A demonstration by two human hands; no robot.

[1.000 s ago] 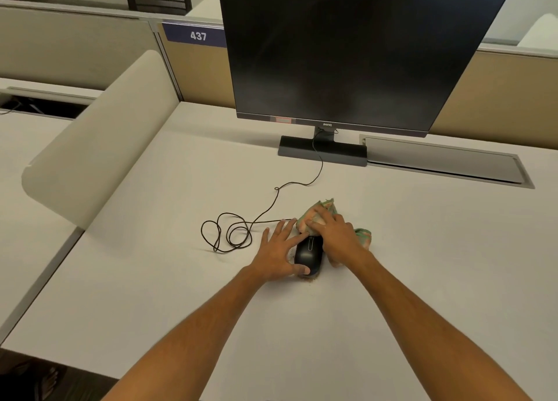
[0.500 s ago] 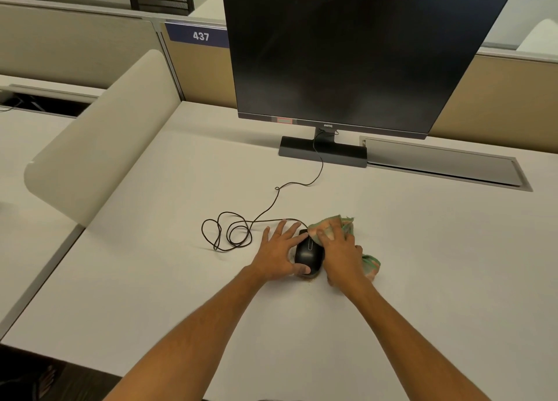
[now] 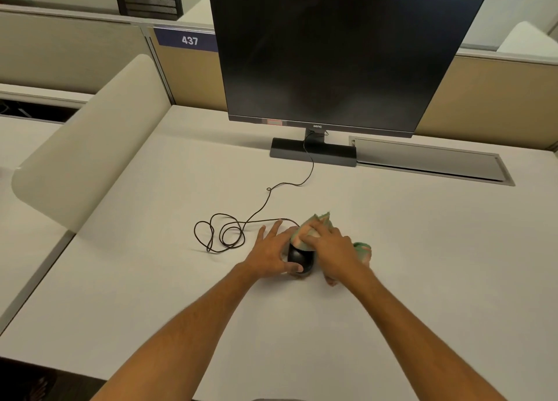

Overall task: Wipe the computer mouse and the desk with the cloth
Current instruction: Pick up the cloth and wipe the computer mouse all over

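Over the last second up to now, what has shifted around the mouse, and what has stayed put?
The right hand rubbed the cloth from the mouse's front out to its right side, then back over the front. Nothing was picked up or released. The left hand still steadies the mouse from the left, fingers spread. The mouse, its looped cable and the monitor kept their places on the desk.

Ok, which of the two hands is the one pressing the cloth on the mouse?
The right hand: its fingers press the green and peach cloth onto the front of the black mouse. The left hand is bare and only steadies the mouse's side.
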